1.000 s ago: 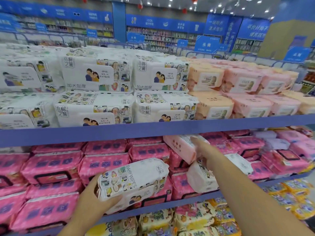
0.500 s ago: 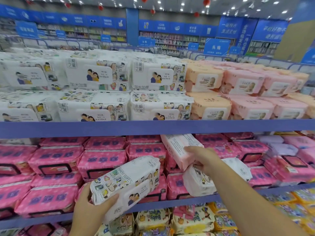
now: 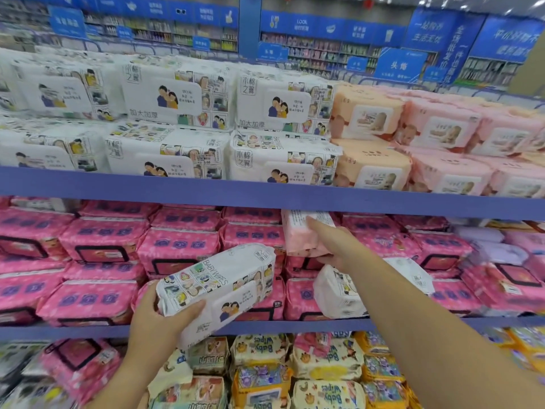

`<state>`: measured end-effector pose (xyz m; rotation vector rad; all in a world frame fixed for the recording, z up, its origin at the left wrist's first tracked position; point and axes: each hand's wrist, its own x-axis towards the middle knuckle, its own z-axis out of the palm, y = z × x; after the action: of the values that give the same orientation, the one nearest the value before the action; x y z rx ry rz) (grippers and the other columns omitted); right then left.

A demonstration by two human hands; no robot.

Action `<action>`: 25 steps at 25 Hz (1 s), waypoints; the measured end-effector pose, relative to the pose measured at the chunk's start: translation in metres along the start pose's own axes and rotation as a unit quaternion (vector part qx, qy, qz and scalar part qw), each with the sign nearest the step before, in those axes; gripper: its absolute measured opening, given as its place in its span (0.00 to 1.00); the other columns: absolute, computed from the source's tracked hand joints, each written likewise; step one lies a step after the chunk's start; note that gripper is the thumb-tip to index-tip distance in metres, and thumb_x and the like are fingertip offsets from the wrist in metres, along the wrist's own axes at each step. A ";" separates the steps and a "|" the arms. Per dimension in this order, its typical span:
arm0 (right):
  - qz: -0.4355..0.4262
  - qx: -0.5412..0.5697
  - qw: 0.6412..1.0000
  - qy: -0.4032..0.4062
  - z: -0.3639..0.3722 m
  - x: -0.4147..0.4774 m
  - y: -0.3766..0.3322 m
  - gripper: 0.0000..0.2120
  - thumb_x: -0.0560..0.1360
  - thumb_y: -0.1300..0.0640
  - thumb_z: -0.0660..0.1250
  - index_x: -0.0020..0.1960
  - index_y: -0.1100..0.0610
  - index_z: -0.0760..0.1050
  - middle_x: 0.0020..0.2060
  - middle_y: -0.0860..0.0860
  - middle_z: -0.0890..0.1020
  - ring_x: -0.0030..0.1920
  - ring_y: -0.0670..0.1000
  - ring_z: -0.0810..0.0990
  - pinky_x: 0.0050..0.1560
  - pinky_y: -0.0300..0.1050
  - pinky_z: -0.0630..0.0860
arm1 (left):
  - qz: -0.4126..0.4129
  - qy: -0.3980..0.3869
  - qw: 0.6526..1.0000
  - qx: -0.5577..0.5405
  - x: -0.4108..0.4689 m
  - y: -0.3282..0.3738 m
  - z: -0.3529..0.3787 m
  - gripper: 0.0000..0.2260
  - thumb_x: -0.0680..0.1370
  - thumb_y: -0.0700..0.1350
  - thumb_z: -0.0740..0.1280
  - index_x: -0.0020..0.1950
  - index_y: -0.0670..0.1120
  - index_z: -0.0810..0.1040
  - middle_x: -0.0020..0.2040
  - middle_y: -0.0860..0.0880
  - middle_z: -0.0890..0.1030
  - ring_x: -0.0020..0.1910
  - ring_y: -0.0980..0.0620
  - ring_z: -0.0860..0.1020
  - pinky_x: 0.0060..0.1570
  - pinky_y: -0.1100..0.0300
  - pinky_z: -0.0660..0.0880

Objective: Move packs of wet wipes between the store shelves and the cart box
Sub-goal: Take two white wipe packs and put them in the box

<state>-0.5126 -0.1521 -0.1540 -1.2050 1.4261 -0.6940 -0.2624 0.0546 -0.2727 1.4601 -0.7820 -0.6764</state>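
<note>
My left hand (image 3: 160,320) grips a white "BABY WIPES" pack (image 3: 218,287) with cartoon pictures, tilted in front of the middle shelf. My right hand (image 3: 336,246) holds a pale pink pack (image 3: 300,234) just under the blue edge of the top shelf (image 3: 265,193), thumb below it and index finger stretched along its side. Below that hand a plain white pack (image 3: 336,293) lies among the hot pink packs (image 3: 177,246) on the middle shelf. The cart box is not in view.
The top shelf carries white cartoon packs (image 3: 174,95) at left and peach and light pink packs (image 3: 368,113) at right. Yellow baby wipes packs (image 3: 324,361) fill the bottom shelf. Lilac packs (image 3: 495,249) sit at the right. Blue store aisles stand behind.
My right hand has lifted the pale pink pack up toward the underside of the top shelf. The white pack in my left hand has stayed about where it was.
</note>
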 end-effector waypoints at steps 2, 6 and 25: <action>-0.057 -0.109 0.992 0.007 -0.026 -0.011 0.009 0.44 0.69 0.32 0.71 0.73 0.59 0.67 0.64 0.52 0.74 0.63 0.56 0.76 0.62 0.55 0.76 | -0.002 -0.001 1.000 -0.002 0.000 -0.001 -0.001 0.20 0.70 0.39 0.80 0.53 0.58 0.79 0.53 0.51 0.84 0.51 0.49 0.83 0.45 0.50 0.80; -0.136 -0.453 0.880 -0.044 -0.117 -0.026 0.048 0.51 0.65 0.32 0.75 0.79 0.51 0.59 0.76 0.49 0.65 0.75 0.53 0.65 0.70 0.52 0.66 | -0.009 -0.009 1.000 0.016 0.000 0.002 -0.002 0.22 0.68 0.44 0.83 0.56 0.58 0.78 0.56 0.51 0.83 0.54 0.47 0.83 0.50 0.43 0.81; -0.074 -0.439 0.886 -0.129 -0.053 -0.093 0.125 0.54 0.56 0.35 0.82 0.74 0.54 0.65 0.67 0.48 0.74 0.63 0.53 0.76 0.57 0.48 0.72 | -0.239 0.115 0.925 -0.271 -0.103 -0.049 -0.086 0.08 0.82 0.47 0.65 0.58 0.49 0.81 0.53 0.47 0.88 0.48 0.46 0.86 0.45 0.48 0.81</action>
<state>-0.6093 -0.0366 -0.2213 -2.0307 1.4585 0.0794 -0.2511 0.1881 -0.3234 1.1832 -0.0248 -0.9764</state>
